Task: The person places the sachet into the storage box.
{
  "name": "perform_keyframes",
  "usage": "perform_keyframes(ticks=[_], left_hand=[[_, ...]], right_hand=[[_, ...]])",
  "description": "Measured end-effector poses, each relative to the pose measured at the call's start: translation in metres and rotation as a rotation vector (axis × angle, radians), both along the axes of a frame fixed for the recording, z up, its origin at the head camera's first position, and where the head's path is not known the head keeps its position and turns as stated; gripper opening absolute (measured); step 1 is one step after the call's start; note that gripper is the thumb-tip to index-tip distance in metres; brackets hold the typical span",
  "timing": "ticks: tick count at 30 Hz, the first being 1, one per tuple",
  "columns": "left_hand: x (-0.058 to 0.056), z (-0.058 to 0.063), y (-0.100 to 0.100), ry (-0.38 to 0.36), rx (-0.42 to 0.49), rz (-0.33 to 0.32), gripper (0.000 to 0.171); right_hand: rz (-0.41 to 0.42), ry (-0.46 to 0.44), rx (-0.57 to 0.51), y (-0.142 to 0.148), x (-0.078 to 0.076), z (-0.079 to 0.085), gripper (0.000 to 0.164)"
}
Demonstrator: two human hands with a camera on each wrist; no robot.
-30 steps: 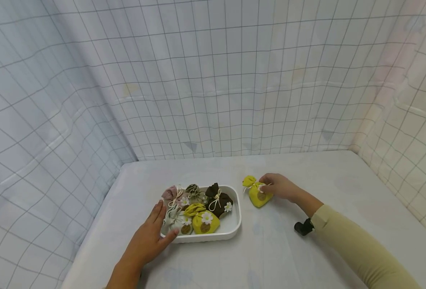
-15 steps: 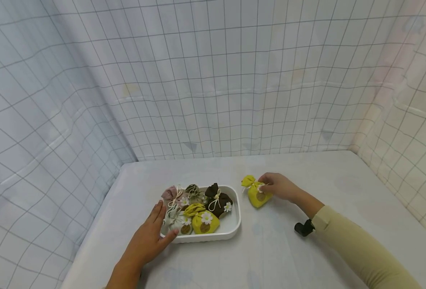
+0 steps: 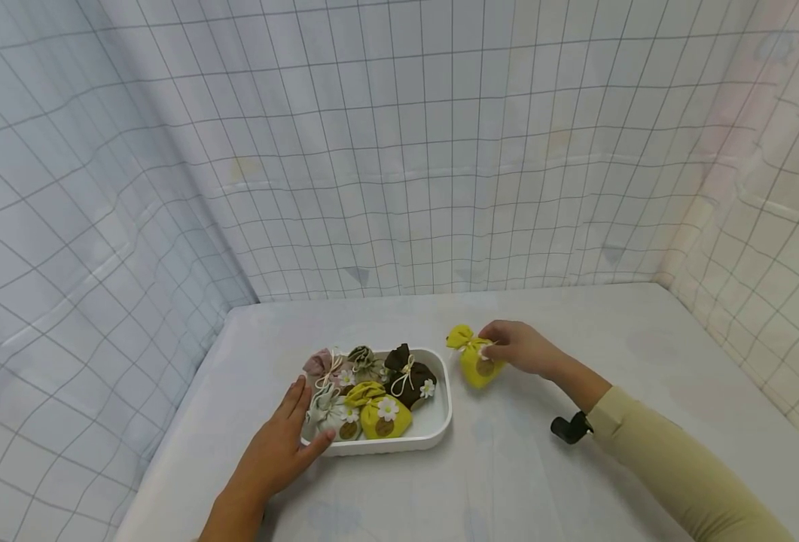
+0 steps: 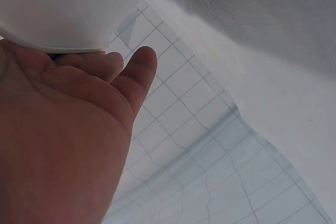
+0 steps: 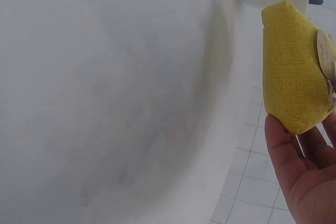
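Observation:
My right hand (image 3: pixel 516 348) pinches a yellow drawstring pouch (image 3: pixel 470 369) with a white flower and a round brown tag. In the right wrist view this yellow pouch (image 5: pixel 294 66) is off the table, held at its side by the thumb and fingers. To its left stands a white tray (image 3: pixel 440 421). Inside lie a pink pouch (image 3: pixel 317 364), an olive one, a dark brown pouch (image 3: pixel 413 388), a pale green pouch (image 3: pixel 324 410) and another yellow pouch (image 3: pixel 399 419). My left hand (image 3: pixel 273 452) rests with straight fingers against the tray's left end, thumb at the front rim.
A white cloth covers the table (image 3: pixel 507 482). Grid-patterned curtains (image 3: pixel 426 150) enclose the back and both sides. A small black device (image 3: pixel 570 427) sits at the right wrist, by the sleeve (image 3: pixel 670 459).
My right hand has moved slightly left and up with the yellow pouch, bringing it nearer the tray. The left hand and the tray have stayed still.

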State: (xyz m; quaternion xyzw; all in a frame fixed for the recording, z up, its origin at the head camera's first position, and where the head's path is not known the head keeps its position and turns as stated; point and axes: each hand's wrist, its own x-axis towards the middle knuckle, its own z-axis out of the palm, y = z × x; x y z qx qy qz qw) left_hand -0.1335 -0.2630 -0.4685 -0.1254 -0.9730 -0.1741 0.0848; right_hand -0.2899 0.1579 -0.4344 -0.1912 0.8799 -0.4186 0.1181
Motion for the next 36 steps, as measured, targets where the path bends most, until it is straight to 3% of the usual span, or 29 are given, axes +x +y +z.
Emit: perform_keyframes(ticks=[13, 21, 36], left_hand=[[-0.001, -0.003, -0.002, 0.037, -0.025, -0.007, 0.087], [-0.001, -0.003, -0.002, 0.092, -0.07, -0.004, 0.085], [-0.002, -0.002, -0.001, 0.124, -0.099, -0.004, 0.085]], right_hand=[[0.04, 0.054, 0.015, -0.017, 0.018, 0.021, 0.025], [0.088, 0.073, 0.0, -0.024, 0.026, 0.028, 0.023], [0.179, 0.137, -0.059, -0.043, 0.036, 0.038, 0.022]])
